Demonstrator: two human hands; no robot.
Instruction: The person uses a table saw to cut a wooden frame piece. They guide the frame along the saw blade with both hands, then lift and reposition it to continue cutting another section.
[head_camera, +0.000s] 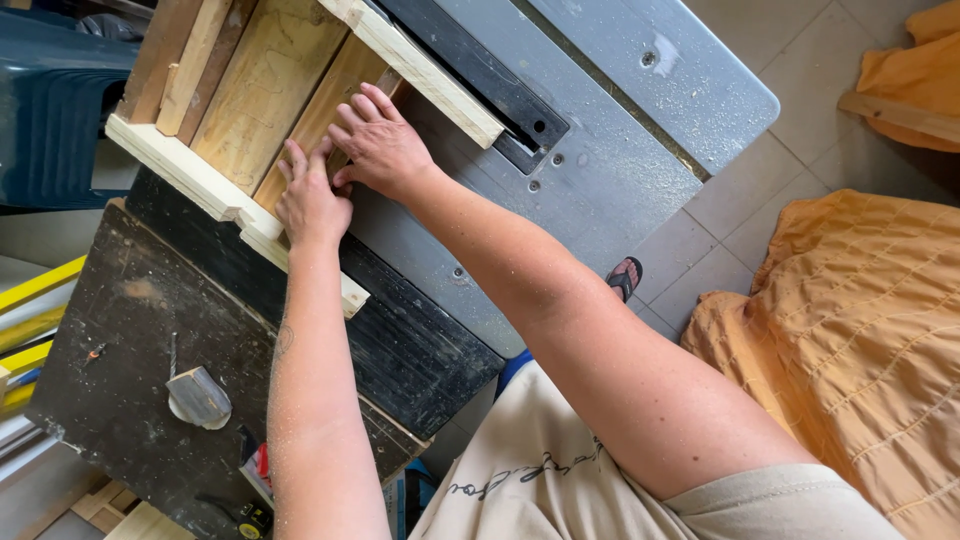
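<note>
A wooden frame of pale rails (190, 172) and brown slats (262, 92) lies across a grey saw table (610, 170). My left hand (310, 200) rests flat at the near end of a slat, fingers pressing on the wood beside the pale rail. My right hand (378, 142) lies just past it, fingers spread on the same slat's end near the second pale rail (425, 72). Neither hand wraps around anything.
A black slot insert (500, 85) runs along the saw table. A dusty black workbench (130, 360) at lower left carries a small wood block (198, 396). Orange cloth (860, 330) covers something at right. My sandalled foot (624, 277) shows on the tiled floor.
</note>
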